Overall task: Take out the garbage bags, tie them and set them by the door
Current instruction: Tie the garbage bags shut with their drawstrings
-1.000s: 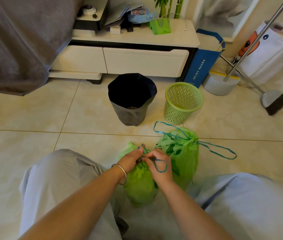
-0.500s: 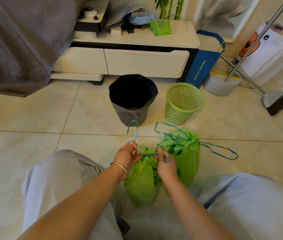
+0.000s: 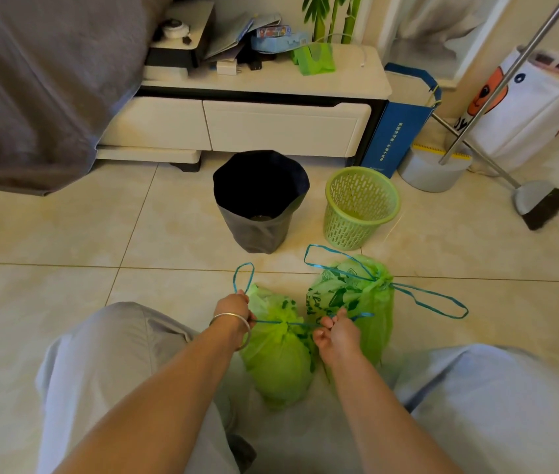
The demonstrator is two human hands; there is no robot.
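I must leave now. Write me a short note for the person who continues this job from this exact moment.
Left hand and right hand each grip one end of the blue drawstring, pulled taut across the near green bag.
The second green bag stands beside it, cinched, its loops lying loose.
Both bins are without green bags.
Left: finish this knot, check the second, set both by the door.

A floor [image 3: 66, 241] of pale glossy tiles carries two green garbage bags side by side: the nearer bag [image 3: 276, 364] and, just to its right, the farther bag [image 3: 367, 302], whose blue drawstring loops [image 3: 431, 302] trail onto the tiles. Beyond them stand a dark-lined bin [image 3: 259, 203] and, beside it to the right, a green mesh basket [image 3: 361, 208]. Farther back on the floor are a low white cabinet [image 3: 237, 124], a blue box [image 3: 397, 131], a round white tub [image 3: 431, 172] and a broom head [image 3: 541, 206].
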